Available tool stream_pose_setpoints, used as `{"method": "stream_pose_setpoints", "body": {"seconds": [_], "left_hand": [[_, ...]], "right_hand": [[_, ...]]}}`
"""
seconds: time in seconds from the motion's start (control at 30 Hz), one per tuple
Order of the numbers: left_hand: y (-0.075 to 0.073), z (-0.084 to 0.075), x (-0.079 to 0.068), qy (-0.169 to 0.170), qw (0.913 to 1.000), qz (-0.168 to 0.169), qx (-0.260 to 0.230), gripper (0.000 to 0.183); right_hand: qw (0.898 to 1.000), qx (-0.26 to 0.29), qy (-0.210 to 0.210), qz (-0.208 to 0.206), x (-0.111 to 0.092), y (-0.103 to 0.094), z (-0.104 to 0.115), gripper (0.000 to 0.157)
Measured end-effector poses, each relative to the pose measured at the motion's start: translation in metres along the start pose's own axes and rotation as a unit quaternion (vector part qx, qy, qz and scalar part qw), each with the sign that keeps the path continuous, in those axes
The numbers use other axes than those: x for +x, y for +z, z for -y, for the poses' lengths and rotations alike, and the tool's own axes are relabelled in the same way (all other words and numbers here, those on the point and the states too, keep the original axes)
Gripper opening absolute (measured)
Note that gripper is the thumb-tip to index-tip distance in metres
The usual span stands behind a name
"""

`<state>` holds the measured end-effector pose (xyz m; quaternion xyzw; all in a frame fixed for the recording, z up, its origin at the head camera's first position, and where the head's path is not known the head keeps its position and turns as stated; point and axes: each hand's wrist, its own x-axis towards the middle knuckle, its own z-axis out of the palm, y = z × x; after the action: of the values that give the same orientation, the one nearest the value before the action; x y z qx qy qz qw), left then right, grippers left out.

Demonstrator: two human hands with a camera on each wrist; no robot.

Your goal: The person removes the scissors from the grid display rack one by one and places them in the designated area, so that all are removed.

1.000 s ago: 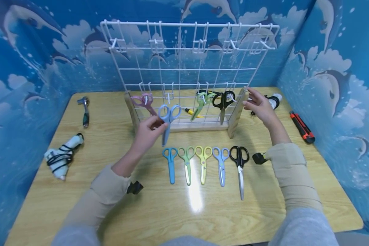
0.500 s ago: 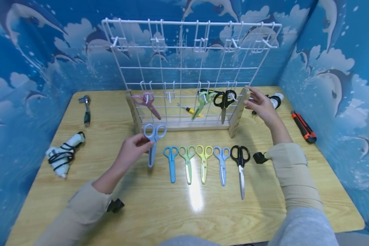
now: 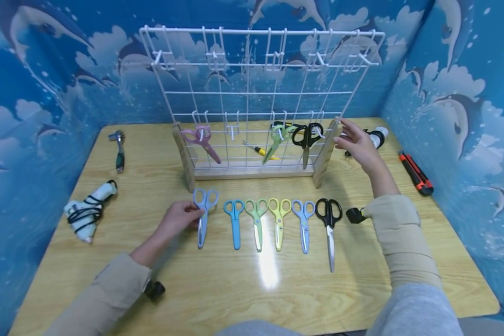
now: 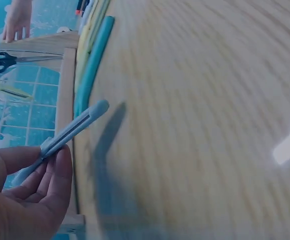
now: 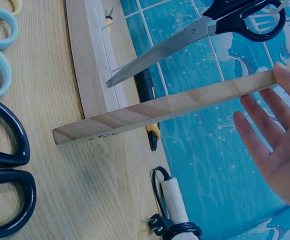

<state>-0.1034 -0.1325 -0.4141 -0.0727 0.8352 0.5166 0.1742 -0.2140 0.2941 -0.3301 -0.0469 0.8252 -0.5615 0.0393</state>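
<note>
In the head view my left hand [image 3: 177, 221] pinches a pair of periwinkle scissors [image 3: 203, 228] by the handle side, left of the row on the table. The left wrist view has these scissors [image 4: 75, 127] tilted above their shadow. My right hand [image 3: 358, 145] touches the upper end of the rack's right wooden post [image 3: 325, 156]; its fingers are extended in the right wrist view. Lined up on the table are teal-blue scissors [image 3: 235, 226], green scissors [image 3: 257, 228], yellow scissors [image 3: 279, 226], light blue scissors [image 3: 304, 228] and black-handled scissors [image 3: 329, 233].
A white wire rack [image 3: 252, 93] carries pink scissors [image 3: 205, 142], pale green scissors [image 3: 273, 143] and black scissors [image 3: 306, 144] on its lower hooks. A ratchet [image 3: 119, 151] and cord-wrapped tool [image 3: 86, 212] lie left. A red utility knife [image 3: 416, 172] is at right.
My left hand has brought the periwinkle scissors away from the rack, leftward and down toward the table beside the row. My right hand has stayed at the post.
</note>
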Motion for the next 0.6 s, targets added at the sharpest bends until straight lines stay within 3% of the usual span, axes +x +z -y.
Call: {"method": "stream_pose_setpoints", "body": {"seconds": [0.17,0.37,0.6], "left_hand": [[0.004,0.011,0.007,-0.025,0.9996,0.013,-0.001,0.019],[0.009,0.01,0.01,-0.062,0.9977,0.024,0.011,0.018],[0.015,0.009,0.012,-0.07,0.9972,0.027,-0.001,0.019]], "right_hand": [[1.0,-0.003,0.0,0.002,0.001,0.0,-0.001,0.061],[1.0,-0.005,0.0,0.001,0.001,-0.001,-0.002,0.06],[1.0,-0.004,0.0,0.004,0.0,-0.001,-0.002,0.058]]}}
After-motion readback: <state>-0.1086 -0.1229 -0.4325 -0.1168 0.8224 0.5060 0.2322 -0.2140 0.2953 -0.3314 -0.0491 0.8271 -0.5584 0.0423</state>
